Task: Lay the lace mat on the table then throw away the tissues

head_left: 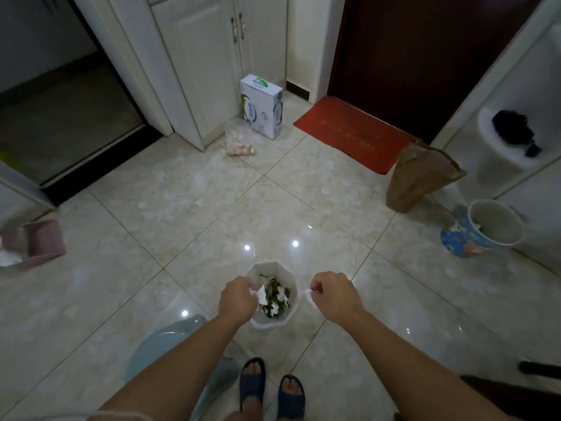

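A small white waste bin (pixel 290 314) stands on the tiled floor just in front of my feet. Inside it lie green leaves and crumpled white tissues (pixel 274 305). My left hand (pixel 236 300) hovers over the bin's left rim, fingers closed on a white tissue (pixel 260 292). My right hand (pixel 332 294) is just right of the bin, pinching a thin white strip (pixel 310 296) that may be tissue or the bin liner's edge. No lace mat or table is in view.
A pale blue stool (pixel 170 344) is at my lower left. A pink bin (pixel 39 241) sits far left. A brown paper bag (pixel 416 180) and a blue patterned bucket (pixel 482 229) stand to the right. A milk carton box (pixel 262 106), a bag of eggs (pixel 239 147) and a red doormat (pixel 355 135) lie ahead.
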Action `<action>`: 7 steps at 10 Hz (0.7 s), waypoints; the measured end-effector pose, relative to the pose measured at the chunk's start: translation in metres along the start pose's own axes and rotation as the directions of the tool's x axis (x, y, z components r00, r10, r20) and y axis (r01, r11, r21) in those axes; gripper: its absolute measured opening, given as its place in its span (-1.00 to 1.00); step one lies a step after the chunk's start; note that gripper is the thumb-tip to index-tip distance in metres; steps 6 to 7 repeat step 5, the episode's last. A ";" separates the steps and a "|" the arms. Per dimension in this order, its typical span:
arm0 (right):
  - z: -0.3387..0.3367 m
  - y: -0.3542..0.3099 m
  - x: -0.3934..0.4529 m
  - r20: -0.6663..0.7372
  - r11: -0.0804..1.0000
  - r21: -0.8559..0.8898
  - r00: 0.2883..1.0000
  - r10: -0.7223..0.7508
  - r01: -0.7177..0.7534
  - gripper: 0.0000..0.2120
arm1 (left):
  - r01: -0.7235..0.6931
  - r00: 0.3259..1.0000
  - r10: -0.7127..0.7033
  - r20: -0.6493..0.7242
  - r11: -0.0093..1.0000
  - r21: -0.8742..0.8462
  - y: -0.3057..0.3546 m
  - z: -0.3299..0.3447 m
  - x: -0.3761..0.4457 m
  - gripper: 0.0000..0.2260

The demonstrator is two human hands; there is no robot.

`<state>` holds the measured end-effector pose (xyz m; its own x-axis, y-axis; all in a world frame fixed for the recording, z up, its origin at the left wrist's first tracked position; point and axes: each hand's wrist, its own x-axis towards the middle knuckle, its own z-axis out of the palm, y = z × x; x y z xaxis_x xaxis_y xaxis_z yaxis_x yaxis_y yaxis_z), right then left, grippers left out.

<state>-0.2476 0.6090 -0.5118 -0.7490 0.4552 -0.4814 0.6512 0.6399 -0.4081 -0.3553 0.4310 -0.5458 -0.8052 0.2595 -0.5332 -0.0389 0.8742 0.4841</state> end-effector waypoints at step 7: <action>0.159 -0.003 0.151 0.129 0.993 0.018 0.985 0.111 -0.115 -0.74 | 0.091 0.988 -0.094 0.124 0.995 0.028 -0.107 0.045 0.151 -0.57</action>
